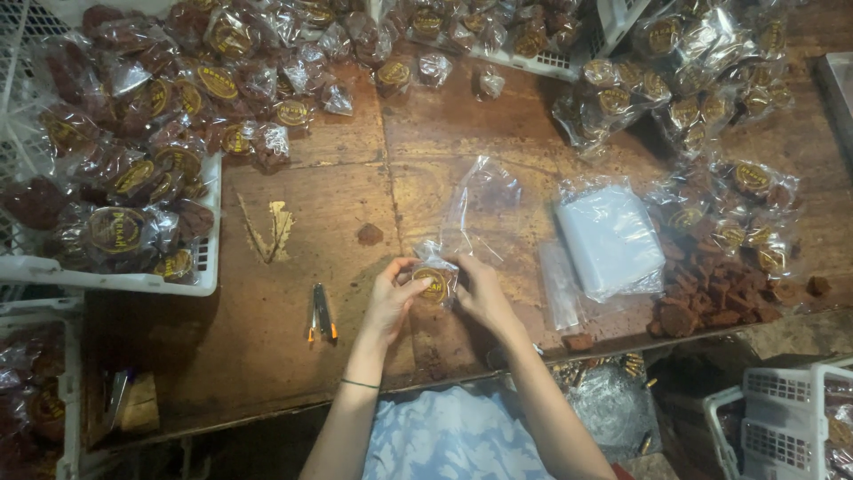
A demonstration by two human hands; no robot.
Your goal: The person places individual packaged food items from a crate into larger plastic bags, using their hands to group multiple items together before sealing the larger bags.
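From my feed, both hands, left hand (389, 298) and right hand (480, 293), are pinched shut on a small clear plastic-wrapped brown snack with a round gold label (434, 280), near-centre of the worn wooden tabletop (267, 338). A stack of clear plastic bags (611, 238) sits right.

We see dim, warm light w/ the brightest patch mid-bench (426, 133). Glare glints off the cellophane packets (222, 84) and the clear bag stack (611, 236). Corners fall dark, esp. bottom left. Edges bow slightly; fine detail is soft and grainy.
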